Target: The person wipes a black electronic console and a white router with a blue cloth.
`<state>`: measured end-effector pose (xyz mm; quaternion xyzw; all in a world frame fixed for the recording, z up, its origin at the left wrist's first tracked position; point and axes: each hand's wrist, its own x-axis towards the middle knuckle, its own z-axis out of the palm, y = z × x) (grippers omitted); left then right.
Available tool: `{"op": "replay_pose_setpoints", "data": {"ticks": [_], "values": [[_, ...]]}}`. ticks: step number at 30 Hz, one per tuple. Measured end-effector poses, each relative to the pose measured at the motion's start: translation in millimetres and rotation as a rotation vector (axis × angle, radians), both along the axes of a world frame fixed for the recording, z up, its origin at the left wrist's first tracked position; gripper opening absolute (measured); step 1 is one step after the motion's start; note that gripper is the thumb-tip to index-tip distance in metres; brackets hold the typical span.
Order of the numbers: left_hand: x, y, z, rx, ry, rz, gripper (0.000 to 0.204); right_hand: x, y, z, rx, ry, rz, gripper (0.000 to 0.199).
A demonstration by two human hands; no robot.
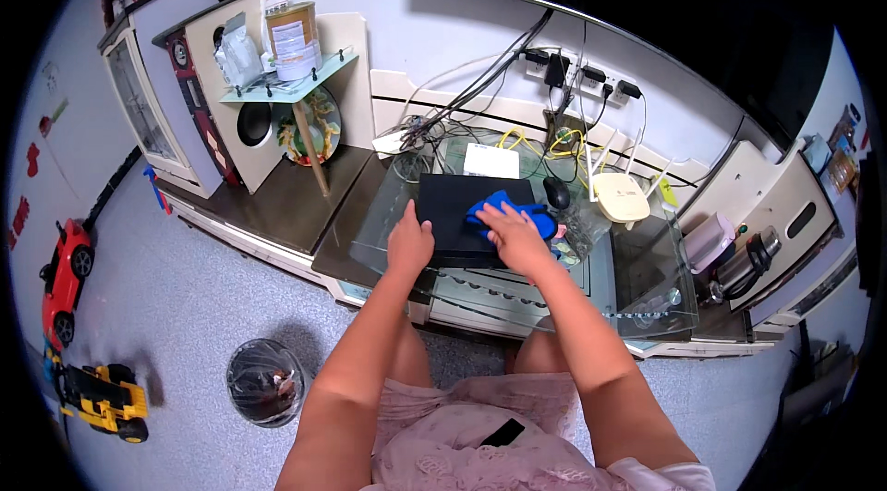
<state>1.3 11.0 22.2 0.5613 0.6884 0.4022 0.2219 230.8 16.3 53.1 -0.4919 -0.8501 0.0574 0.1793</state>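
Both hands lie open: left hand (409, 246) steadying one black box (473, 214), right hand (514, 237) pressing one blue cloth (510, 211).

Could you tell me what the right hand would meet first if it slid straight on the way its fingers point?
The right hand rests on a blue cloth; straight on, probably the black mouse, though depth is unclear.

Bright, even indoor light fills the room, leaving only a soft shadow beside the dark mesh waste bin (265, 382) on the pale grey speckled floor (199, 297). Faint glare sheens the clear glass worktop (647, 274). Fisheye distortion bends straight edges, the corners fall to black, and the centre stays sharp.
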Motion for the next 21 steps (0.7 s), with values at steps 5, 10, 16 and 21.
{"op": "replay_pose_setpoints", "data": {"ticks": [5, 10, 16, 21], "values": [[0, 6, -22, 0.105, 0.002, 0.061, 0.053, -6, 58, -6, 0.066, -0.040, -0.106, 0.046], [0, 7, -24, 0.114, -0.113, 0.064, 0.050, -12, 103, -10, 0.091, -0.085, -0.225, 0.045], [3, 11, -25, 0.152, -0.124, 0.080, 0.047, -17, 113, -10, 0.128, -0.098, -0.263, 0.046], [4, 17, -27, 0.155, -0.114, 0.066, 0.047, -14, 69, -11, 0.153, -0.102, -0.204, 0.046]]}}
